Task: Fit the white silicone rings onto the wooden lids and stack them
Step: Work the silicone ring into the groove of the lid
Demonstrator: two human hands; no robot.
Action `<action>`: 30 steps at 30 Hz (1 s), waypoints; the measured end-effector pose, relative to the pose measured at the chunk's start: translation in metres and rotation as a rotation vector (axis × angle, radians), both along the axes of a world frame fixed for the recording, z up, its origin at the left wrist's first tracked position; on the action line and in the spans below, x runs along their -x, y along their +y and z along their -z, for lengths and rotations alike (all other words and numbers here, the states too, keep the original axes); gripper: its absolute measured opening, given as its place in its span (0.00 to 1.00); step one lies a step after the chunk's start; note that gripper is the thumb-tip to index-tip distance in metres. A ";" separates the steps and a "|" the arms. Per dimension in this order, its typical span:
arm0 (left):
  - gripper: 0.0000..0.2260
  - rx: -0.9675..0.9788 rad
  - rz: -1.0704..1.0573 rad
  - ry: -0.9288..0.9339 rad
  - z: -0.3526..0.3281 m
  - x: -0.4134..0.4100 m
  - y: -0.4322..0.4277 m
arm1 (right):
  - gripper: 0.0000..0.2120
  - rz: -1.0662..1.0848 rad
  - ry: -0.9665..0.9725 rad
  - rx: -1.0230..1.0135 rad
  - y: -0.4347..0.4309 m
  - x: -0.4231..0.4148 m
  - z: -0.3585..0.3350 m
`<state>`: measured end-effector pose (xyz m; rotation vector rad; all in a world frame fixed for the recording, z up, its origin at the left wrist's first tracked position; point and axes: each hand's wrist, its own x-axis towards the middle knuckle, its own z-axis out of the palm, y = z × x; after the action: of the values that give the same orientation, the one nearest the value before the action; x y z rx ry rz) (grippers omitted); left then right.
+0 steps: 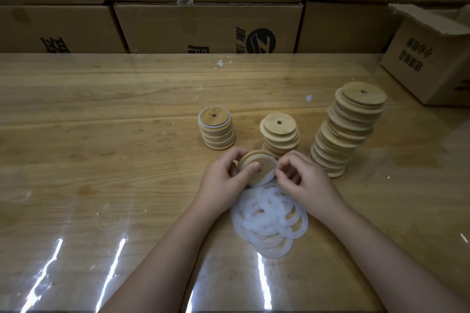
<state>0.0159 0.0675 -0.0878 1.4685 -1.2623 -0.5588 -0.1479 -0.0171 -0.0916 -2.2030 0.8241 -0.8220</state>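
Wooden lid (255,163) is held up and tilted, just in front of the middle stack (279,134), with your left grip (223,178) clamped round its rim and the thumb on its face. Your right grip (302,180) pinches the white silicone ring (271,173) at the lid's right edge. The ring looks only partly seated, so you are mid-fitting. Next, I judge, you must work the ring round the rest of the rim until it lies flat, then set the lid on the short ringed stack (216,128) to the left. Loose rings (269,221) lie heaped on the counter (101,134) nearer you, and more bare lids wait in the tall stack (348,129).
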 end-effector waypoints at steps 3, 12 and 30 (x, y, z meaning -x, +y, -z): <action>0.04 -0.021 0.027 -0.010 0.000 0.000 0.001 | 0.05 0.005 -0.001 -0.006 0.000 -0.001 0.000; 0.09 -0.034 0.010 -0.037 0.000 0.000 0.000 | 0.03 0.078 -0.057 0.023 0.002 0.000 -0.004; 0.11 -0.011 -0.004 -0.055 0.001 0.000 -0.003 | 0.03 0.145 -0.082 -0.096 -0.001 -0.002 -0.001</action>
<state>0.0155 0.0644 -0.0886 1.5042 -1.3010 -0.5270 -0.1458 -0.0177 -0.0909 -2.0300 0.9710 -0.9170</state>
